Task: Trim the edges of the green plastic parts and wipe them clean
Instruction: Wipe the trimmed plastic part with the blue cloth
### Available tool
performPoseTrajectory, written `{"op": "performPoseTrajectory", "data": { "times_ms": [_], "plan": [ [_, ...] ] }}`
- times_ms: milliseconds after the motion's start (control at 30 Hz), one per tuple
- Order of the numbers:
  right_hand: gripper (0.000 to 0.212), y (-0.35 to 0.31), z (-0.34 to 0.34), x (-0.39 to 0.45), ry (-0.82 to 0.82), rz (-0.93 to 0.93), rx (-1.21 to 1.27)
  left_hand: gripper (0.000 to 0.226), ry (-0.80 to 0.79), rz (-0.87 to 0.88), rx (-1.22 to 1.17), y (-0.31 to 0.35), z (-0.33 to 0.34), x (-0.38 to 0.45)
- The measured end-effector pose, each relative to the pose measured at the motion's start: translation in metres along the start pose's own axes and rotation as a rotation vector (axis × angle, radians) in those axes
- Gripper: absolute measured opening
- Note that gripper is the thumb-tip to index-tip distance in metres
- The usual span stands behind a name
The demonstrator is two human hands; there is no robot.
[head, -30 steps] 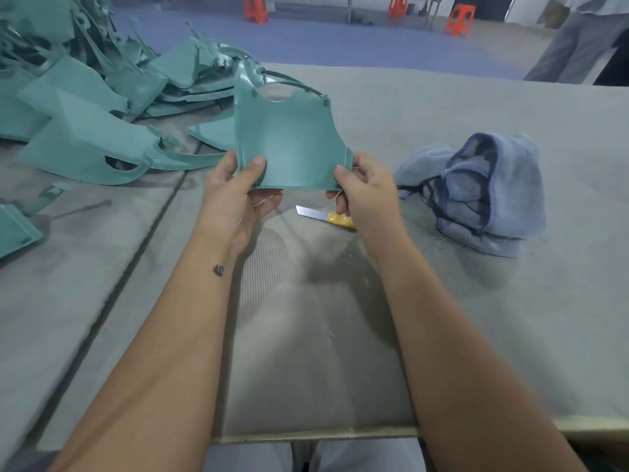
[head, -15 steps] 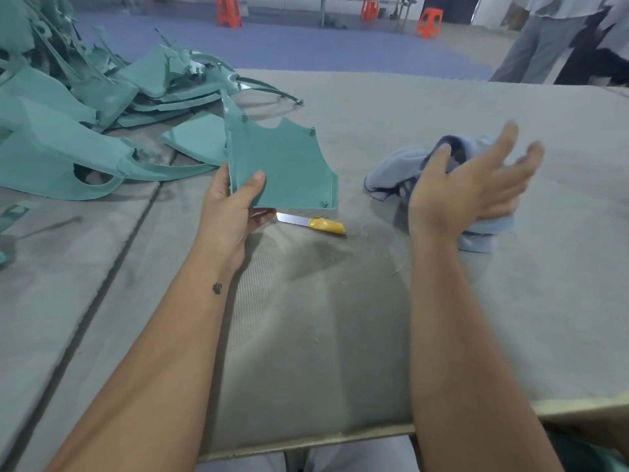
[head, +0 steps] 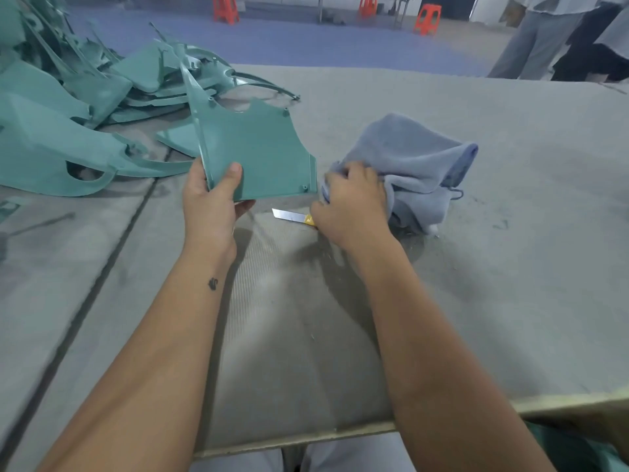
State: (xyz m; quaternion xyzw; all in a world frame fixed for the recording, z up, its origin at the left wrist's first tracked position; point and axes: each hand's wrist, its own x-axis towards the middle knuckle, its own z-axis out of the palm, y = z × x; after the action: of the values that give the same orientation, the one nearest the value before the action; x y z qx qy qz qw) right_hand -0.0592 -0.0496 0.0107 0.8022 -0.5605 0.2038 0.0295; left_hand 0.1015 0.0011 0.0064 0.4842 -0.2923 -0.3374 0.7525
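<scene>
The left hand (head: 212, 202) grips the near corner of a flat green plastic panel with a scalloped far edge (head: 258, 155), thumb on its upper face, holding it tilted just above the grey felt-covered surface (head: 510, 267). The right hand (head: 350, 206) is closed on a bunched blue-grey terry cloth (head: 418, 161), which rests on the surface just beside the panel's right edge. A yellow-handled utility knife with its blade extended (head: 294, 217) lies on the surface between the two hands, its handle partly hidden under the right hand. With the knife set down and the cloth in hand, this panel appears to be at the wiping step, its trimming presumably complete; fine shavings lie on the surface nearby. A heap of further green moulded plastic parts (head: 68, 107) lies at the far left; whether these are finished or awaiting work cannot be told.
</scene>
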Motion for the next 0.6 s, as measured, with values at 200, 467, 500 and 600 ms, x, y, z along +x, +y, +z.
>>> {"op": "performPoseTrajectory", "data": {
  "times_ms": [200, 467, 500, 600],
  "plan": [
    [0.024, -0.006, -0.026, -0.006, 0.578, -0.049, 0.324, 0.022, 0.066, -0.057, -0.077, 0.0, -0.001, 0.004],
    [0.057, 0.033, -0.032, 0.003, 0.315, 0.325, 0.335, 0.023, 0.057, -0.091, -0.045, -0.001, 0.001, 0.002],
    [0.047, 0.039, -0.033, 0.004, 0.334, 0.314, 0.393, 0.023, 0.053, -0.097, -0.043, 0.0, 0.001, 0.002],
    [0.016, 0.043, -0.036, 0.006, 0.427, 0.325, 0.4, 0.02, 0.026, -0.11, -0.032, 0.001, 0.001, 0.001]
  ]
}}
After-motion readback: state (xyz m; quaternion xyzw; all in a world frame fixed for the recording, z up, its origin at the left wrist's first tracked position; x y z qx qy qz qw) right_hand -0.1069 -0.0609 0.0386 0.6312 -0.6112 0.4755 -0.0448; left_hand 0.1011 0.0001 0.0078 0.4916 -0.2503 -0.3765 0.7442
